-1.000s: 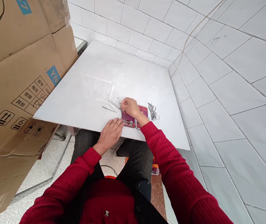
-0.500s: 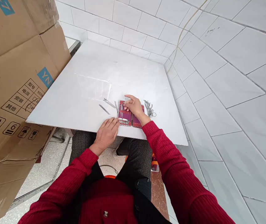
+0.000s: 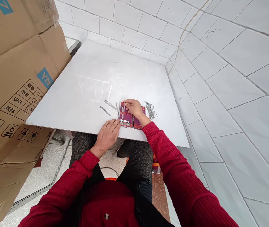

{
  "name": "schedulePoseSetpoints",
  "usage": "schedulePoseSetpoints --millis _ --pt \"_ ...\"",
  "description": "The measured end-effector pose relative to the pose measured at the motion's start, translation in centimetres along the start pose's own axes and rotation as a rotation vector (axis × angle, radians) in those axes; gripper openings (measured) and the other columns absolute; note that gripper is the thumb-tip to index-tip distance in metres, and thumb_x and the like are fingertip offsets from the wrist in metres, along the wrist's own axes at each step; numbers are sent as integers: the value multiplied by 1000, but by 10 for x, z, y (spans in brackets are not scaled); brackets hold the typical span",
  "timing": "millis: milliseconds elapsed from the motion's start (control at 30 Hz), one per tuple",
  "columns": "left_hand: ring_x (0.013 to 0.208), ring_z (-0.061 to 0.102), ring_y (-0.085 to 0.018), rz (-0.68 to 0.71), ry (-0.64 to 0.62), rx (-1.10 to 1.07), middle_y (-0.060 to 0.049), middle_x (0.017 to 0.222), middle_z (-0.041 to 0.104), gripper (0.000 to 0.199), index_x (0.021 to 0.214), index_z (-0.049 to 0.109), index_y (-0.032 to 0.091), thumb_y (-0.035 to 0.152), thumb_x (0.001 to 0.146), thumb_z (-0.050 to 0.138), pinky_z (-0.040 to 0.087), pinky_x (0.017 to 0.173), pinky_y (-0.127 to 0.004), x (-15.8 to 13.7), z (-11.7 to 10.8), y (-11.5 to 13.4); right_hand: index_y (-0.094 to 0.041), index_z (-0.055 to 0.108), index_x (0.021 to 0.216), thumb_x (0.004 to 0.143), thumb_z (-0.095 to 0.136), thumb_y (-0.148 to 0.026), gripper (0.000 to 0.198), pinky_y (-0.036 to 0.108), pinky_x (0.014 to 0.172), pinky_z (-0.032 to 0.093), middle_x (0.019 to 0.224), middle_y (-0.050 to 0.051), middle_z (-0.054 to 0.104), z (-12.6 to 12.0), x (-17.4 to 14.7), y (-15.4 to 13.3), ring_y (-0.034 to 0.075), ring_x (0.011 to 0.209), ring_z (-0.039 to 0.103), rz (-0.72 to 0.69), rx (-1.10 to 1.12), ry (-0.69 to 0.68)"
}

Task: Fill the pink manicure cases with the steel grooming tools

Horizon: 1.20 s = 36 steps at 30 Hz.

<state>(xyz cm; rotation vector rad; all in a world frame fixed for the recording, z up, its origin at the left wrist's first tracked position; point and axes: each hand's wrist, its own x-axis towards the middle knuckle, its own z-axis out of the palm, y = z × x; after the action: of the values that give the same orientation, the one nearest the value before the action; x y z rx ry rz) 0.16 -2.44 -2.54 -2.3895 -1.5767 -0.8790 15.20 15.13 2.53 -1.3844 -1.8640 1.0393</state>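
A manicure case (image 3: 136, 125) with a purple lining and red edges lies open on the white table. Slim metal tools (image 3: 122, 111) stand in the loops of its left half, and nail clippers (image 3: 125, 122) lie along its bottom. My right hand (image 3: 134, 107) is over the case, thumb and fingers pinched at the upper left on a thin metal manicure tool that they mostly hide. Flat on the table's front part, my left hand (image 3: 108, 133) has its fingertips at the case's lower left corner. Loose slim tools (image 3: 105, 110) and tweezers (image 3: 110, 104) lie left of the case.
Right of the case sits a small pile of metal nippers and scissors (image 3: 150, 110). A large cardboard box (image 3: 25, 72) borders the table (image 3: 134, 72) on the left. Tiled walls (image 3: 219, 78) rise behind and to the right, with a thin cable (image 3: 180, 41) in the corner.
My right hand's fingers have come down and moved slightly left over the case; the raised index finger is now bent towards the thumb. My left hand has stayed in place.
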Motion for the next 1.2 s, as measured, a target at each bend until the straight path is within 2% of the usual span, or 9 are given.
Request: schedulePoseSetpoints --millis 167,300,400,500,700,833,967,1200 --pt "136 56 -28 -12 -8 -18 -13 142 64 42 138 61 16 14 100 44 45 115 -48 1 -1 1 -18 77 89 90 48 -11 31 30 87 55 97 3 77 6 -7 -5 14 83 69 -47 -154 52" --pt "136 56 -28 -19 -14 -15 -13 142 64 41 136 62 15 14 100 44 43 116 -47 1 0 1 -19 78 91 91 47 -10 32 33 99 51 107 5 77 7 -12 -6 17 100 70 -93 -234 77" --pt "136 56 -28 -20 -15 -12 -13 142 64 41 137 62 15 15 100 45 44 115 -48 1 0 2 -17 77 99 92 50 -13 28 33 97 50 111 8 76 6 -15 -9 18 99 68 -129 -280 98" --pt "135 57 -28 -11 -6 5 -13 141 65 39 135 63 14 15 100 46 45 115 -47 0 1 2 -16 76 102 91 55 -15 23 31 87 50 106 7 74 9 -19 -20 18 90 66 -181 -348 85" --pt "131 59 -28 -1 26 30 -14 139 66 38 134 64 12 16 101 45 46 113 -47 0 1 2 -18 75 89 91 59 -19 17 27 74 43 89 3 73 34 -32 -57 17 81 63 -302 -534 -140" --pt "125 63 -28 -13 27 24 -15 131 70 37 132 66 13 17 101 45 48 110 -48 -1 2 1 -18 76 89 94 58 -22 19 28 70 41 95 6 75 52 -36 -74 19 84 66 -344 -732 -234" --pt "124 63 -28 -25 19 -1 -15 127 72 37 131 67 15 17 101 47 49 110 -49 -1 3 1 -18 76 96 99 52 -23 24 29 73 43 106 12 75 61 -34 -78 22 92 69 -336 -895 -223" --pt "128 62 -28 -17 37 -6 -16 131 70 37 132 66 12 16 100 48 47 112 -48 -3 5 1 -13 76 101 97 51 -14 26 33 75 48 105 18 77 67 -27 -91 29 97 72 -253 -1030 -263"
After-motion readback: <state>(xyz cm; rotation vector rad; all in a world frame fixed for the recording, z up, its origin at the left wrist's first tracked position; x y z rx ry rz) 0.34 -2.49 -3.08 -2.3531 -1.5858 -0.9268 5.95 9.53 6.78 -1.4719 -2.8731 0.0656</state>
